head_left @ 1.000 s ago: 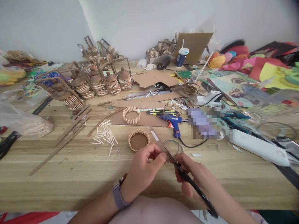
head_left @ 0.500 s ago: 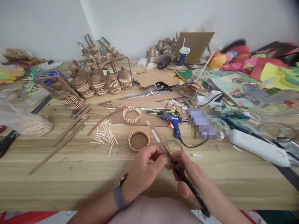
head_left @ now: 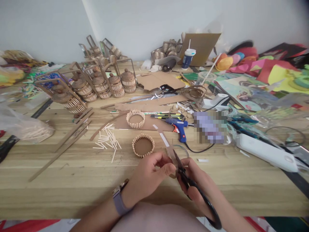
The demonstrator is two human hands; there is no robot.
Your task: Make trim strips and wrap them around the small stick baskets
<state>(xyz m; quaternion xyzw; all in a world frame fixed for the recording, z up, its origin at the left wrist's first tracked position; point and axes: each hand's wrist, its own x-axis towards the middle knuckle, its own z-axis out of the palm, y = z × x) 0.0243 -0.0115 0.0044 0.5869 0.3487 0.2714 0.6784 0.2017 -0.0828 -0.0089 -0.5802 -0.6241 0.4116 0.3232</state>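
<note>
My left hand [head_left: 151, 174], with a watch at its wrist, pinches a narrow brown cardboard strip [head_left: 170, 150] that bears white tape pieces. A pair of black-handled scissors [head_left: 190, 183] is gripped in my right hand [head_left: 200, 180]; its blades lie along the strip's right edge. The lower end of the strip is partly hidden by my fingers. Just beyond my left hand stands a round base ringed with short wooden sticks [head_left: 143, 146]. Behind it is a second ring of sticks [head_left: 135, 119]. A blue hot glue gun [head_left: 180, 129] lies beyond the strip.
Loose wooden sticks [head_left: 109, 140] are scattered left of the rings. Several lidded miniature baskets with tall handles [head_left: 102, 87] stand at the back left. A lidded cup [head_left: 188, 59] stands near the wall. To the right lies a white elongated device [head_left: 266, 153].
The scissors' blades have opened a little and swung more upright against the strip. The strip has shifted slightly right, and my left wrist has moved slightly left.
</note>
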